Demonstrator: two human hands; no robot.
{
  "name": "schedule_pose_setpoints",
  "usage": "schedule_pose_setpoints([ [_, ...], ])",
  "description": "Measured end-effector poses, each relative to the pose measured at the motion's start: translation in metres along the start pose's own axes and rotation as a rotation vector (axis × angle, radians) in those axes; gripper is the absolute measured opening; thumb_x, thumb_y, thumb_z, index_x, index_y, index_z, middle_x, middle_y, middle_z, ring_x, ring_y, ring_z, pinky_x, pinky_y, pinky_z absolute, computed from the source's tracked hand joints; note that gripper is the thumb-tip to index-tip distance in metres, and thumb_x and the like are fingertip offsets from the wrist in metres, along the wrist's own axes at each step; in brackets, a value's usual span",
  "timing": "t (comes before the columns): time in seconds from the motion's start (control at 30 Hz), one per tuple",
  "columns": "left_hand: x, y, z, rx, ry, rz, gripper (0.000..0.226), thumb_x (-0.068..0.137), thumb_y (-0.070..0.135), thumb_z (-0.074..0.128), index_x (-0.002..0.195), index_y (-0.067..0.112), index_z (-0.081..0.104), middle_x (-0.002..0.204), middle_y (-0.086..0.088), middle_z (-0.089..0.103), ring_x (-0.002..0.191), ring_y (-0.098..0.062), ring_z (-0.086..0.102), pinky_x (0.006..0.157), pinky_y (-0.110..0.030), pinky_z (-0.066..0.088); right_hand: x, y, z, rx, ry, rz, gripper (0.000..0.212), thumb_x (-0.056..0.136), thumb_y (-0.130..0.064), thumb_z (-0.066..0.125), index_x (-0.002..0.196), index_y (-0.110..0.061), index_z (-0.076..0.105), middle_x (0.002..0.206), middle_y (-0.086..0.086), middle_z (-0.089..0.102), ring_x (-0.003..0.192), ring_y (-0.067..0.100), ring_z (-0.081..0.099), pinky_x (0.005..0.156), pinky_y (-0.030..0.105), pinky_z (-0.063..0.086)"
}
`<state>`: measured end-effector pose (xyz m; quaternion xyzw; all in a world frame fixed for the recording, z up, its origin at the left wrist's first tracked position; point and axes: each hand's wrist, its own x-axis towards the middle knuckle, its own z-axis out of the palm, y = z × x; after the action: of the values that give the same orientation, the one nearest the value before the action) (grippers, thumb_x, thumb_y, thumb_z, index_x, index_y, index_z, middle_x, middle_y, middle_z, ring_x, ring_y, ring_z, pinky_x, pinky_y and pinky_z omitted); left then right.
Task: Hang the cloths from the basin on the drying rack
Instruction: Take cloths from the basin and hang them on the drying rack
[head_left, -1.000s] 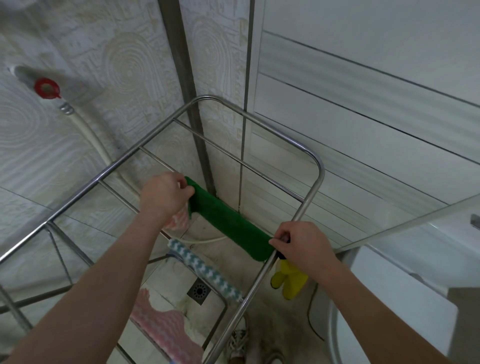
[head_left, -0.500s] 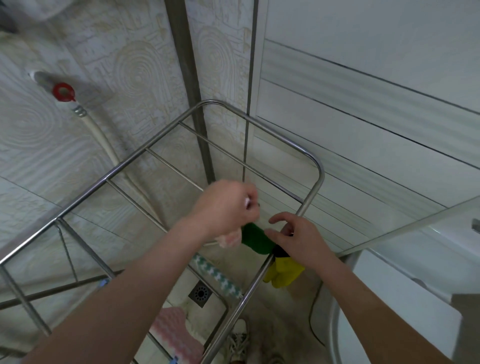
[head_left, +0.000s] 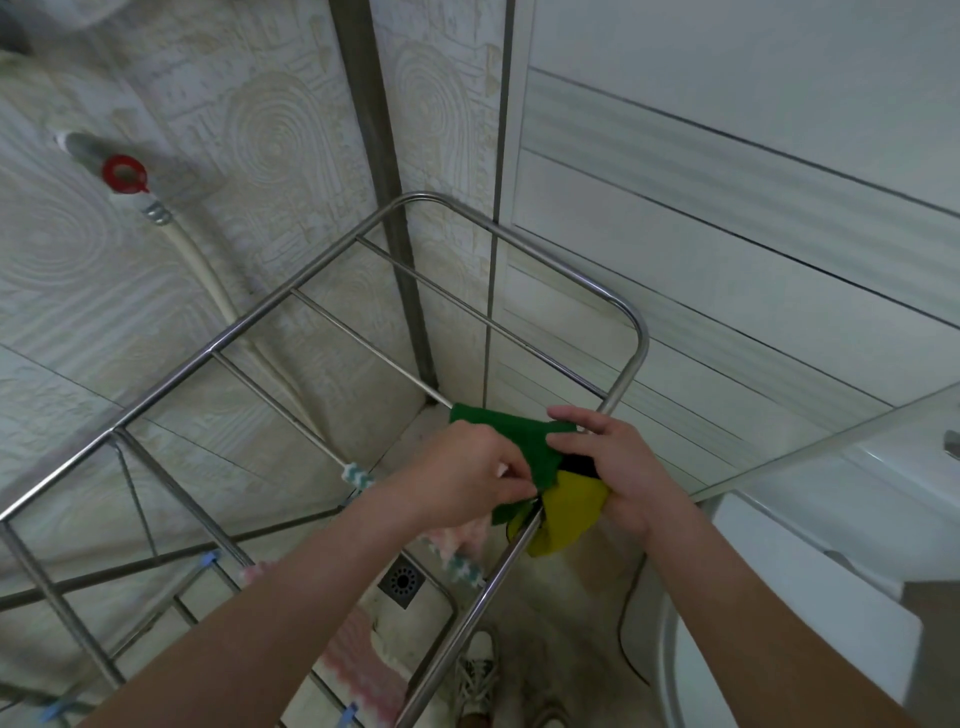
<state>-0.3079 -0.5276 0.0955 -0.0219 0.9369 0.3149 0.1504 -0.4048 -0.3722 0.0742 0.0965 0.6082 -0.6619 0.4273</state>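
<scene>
A green cloth (head_left: 506, 434) lies bunched over a bar of the steel drying rack (head_left: 631, 322), close to the rack's right rail. My left hand (head_left: 470, 475) pinches the cloth's near edge. My right hand (head_left: 605, 465) holds a yellow cloth (head_left: 569, 512) with a black patch that hangs beside the rail, its fingers touching the green cloth. A pink cloth and a white-and-teal striped cloth (head_left: 358, 477) hang on lower bars, partly hidden by my left arm.
Tiled walls meet in a corner behind the rack. A tap with a red handle (head_left: 123, 174) and a hose hang on the left wall. A white basin (head_left: 810, 587) stands at lower right. A floor drain (head_left: 401, 581) and my shoe (head_left: 475, 670) lie below.
My left hand slid right along the bar, gathering the spread green cloth into a bunch near the right rail. My right hand shifted onto the yellow cloth.
</scene>
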Motion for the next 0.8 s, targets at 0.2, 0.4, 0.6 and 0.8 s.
schedule_pose_setpoints([
  [0.2,0.016,-0.043,-0.014,0.122,0.224,-0.462,0.033,0.095,0.039,0.050,0.097,0.014,0.071,0.072,-0.002,0.064,0.058,-0.010,0.056,0.047,-0.023,0.036,0.007,0.000,-0.002,-0.544,0.096,-0.110,0.038,0.078,-0.008,0.075,0.112,-0.021,0.066,0.097,0.016,0.066,0.087,0.034,0.069,0.083,0.047,0.057],
  [0.4,0.024,-0.055,-0.012,-0.204,0.301,-0.528,0.025,0.090,0.036,0.060,0.095,0.015,0.073,0.079,-0.001,0.066,0.065,-0.006,0.055,0.052,-0.022,0.038,0.009,0.006,0.001,-0.788,0.136,-0.204,0.012,0.084,-0.017,0.066,0.094,-0.024,0.070,0.091,0.003,0.071,0.085,0.018,0.068,0.085,0.039,0.057],
  [0.6,0.024,-0.062,-0.019,-0.400,0.360,-0.509,0.010,0.083,0.021,0.066,0.074,0.017,0.066,0.074,0.001,0.063,0.068,-0.010,0.057,0.055,-0.021,0.043,0.011,0.003,0.001,-0.343,0.113,-0.039,0.023,0.079,-0.003,0.073,0.100,-0.010,0.069,0.096,0.019,0.072,0.084,0.030,0.071,0.081,0.043,0.058],
  [0.8,0.022,-0.086,-0.043,-0.187,0.411,-0.475,0.009,0.088,0.021,0.061,0.080,0.017,0.061,0.086,-0.001,0.062,0.084,-0.017,0.056,0.071,-0.029,0.042,0.015,-0.002,0.015,-0.348,0.146,-0.023,0.030,0.075,0.000,0.076,0.101,-0.010,0.064,0.096,0.018,0.070,0.073,0.024,0.069,0.057,0.026,0.054],
])
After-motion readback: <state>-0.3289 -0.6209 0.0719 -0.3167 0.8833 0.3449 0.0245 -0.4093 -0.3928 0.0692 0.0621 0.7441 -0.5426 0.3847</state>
